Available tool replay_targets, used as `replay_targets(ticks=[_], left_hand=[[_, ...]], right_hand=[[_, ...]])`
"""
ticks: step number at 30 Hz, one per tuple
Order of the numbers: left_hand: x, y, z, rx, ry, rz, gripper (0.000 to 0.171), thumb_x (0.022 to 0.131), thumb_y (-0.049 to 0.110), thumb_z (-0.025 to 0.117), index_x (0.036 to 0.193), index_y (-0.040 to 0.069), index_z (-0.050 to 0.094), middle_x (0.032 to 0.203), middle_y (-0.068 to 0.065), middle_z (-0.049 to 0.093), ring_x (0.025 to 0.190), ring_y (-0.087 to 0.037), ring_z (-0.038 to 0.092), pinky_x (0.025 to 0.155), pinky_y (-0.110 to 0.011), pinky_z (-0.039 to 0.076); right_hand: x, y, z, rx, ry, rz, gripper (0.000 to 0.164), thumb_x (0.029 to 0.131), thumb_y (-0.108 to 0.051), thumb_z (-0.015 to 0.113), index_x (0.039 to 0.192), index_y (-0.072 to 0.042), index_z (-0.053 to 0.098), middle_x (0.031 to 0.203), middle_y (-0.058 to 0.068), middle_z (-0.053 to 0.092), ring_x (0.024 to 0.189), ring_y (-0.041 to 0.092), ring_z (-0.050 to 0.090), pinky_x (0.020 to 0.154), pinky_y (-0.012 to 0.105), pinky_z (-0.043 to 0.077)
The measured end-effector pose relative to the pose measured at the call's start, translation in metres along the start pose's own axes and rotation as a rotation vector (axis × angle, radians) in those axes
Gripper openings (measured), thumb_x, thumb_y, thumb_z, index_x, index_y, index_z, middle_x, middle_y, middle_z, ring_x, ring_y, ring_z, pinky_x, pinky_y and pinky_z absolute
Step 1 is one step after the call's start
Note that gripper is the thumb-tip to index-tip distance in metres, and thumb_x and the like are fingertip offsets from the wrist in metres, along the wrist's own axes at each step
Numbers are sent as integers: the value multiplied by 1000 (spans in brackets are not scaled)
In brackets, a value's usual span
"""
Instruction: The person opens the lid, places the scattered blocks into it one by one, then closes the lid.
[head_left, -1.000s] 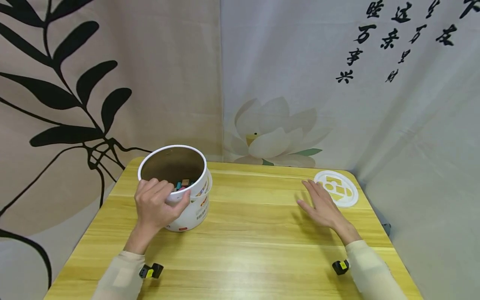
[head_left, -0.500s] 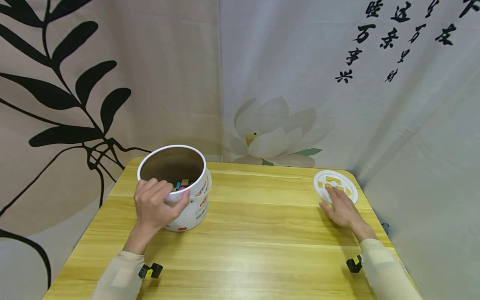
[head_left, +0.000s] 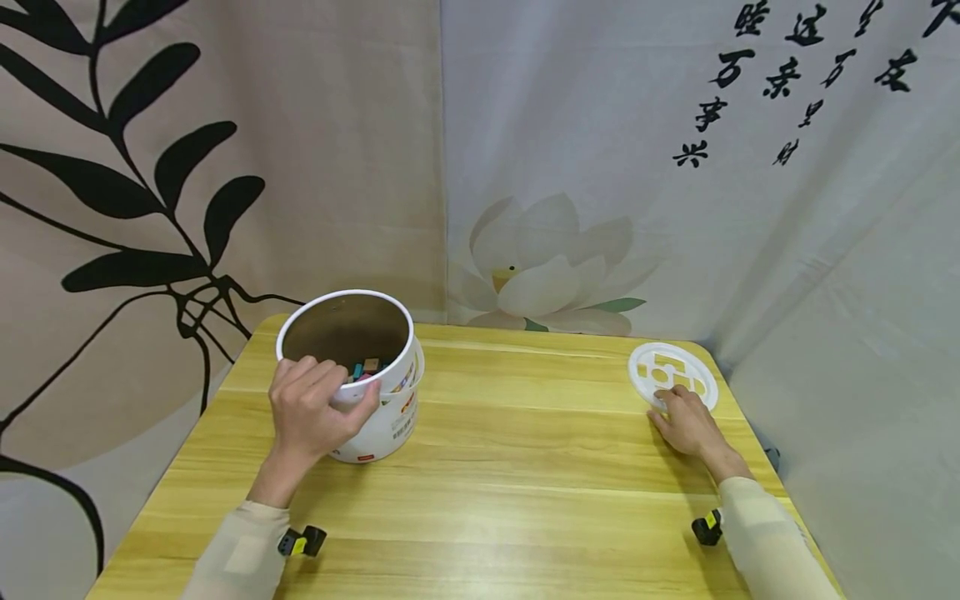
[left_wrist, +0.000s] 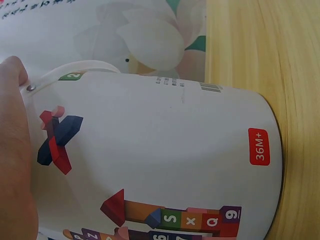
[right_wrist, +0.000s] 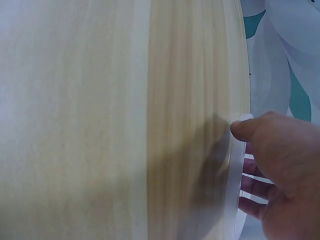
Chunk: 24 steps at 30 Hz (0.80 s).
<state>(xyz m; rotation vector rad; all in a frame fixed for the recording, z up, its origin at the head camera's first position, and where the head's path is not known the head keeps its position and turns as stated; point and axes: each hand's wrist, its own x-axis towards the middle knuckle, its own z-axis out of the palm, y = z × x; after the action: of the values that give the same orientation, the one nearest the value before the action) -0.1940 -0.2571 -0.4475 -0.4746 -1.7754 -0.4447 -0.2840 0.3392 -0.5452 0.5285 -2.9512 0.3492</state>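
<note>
A white bucket (head_left: 378,429) stands upright at the table's left side, with several coloured blocks (head_left: 371,365) low inside. My left hand (head_left: 311,412) grips its near rim, fingers over the edge and thumb outside. The left wrist view gives the bucket's printed side (left_wrist: 150,140) with a red 36M+ label. At the far right of the table is a round white lid (head_left: 639,379) with cut-out shapes. My right hand (head_left: 688,423) holds its near edge; in the right wrist view the thumb is at the lid's rim (right_wrist: 233,185) and the fingers bend over its upper face.
The wooden table (head_left: 510,483) ends at a printed curtain (head_left: 562,167) with a lotus, leaves and black characters. A white handle (head_left: 421,367) hangs at the bucket's right side.
My right hand has moved right to the lid, and its fingers have drawn back and bent at the near edge. The left hand and bucket have stayed in place.
</note>
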Motion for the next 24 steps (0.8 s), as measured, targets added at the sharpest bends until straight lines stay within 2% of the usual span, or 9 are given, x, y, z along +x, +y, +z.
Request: replay_targets(ticks=[8,12,18,24], left_hand=[[0,1,0,1,-14,-6,46,75,42,66,50,13,41,44,0,43,44,-22,36,53,-45,29],[0,1,0,5,-15,-5,45,75,42,66,50,13,41,44,0,43,45,-22,36,53,-45,29],[0,0,0,7,-14,-3,46,75,42,66,50,13,41,44,0,42,44,-22,36,53,-45,29],[0,0,-1,7,-12,0,46,75,42,66,50,13,41,44,0,42,44,-22,36,53,-46,29]], right_hand=[[2,3,3,16,30,-14,25,95,-7,69,114,9,69,104,24,65,89,36,62,77,52,50],[1,-1,3,30,34,-23,21,95,-5,68,112,9,68,102,22,64,91,37,61,79,53,50],[-3,-10,2,55,112,-100,19,92,1,67,108,11,65,99,23,63,92,41,59,82,55,48],[-2,-26,-2,113,186,-181,17,90,4,68,105,10,62,97,22,61,91,36,58,80,52,47]])
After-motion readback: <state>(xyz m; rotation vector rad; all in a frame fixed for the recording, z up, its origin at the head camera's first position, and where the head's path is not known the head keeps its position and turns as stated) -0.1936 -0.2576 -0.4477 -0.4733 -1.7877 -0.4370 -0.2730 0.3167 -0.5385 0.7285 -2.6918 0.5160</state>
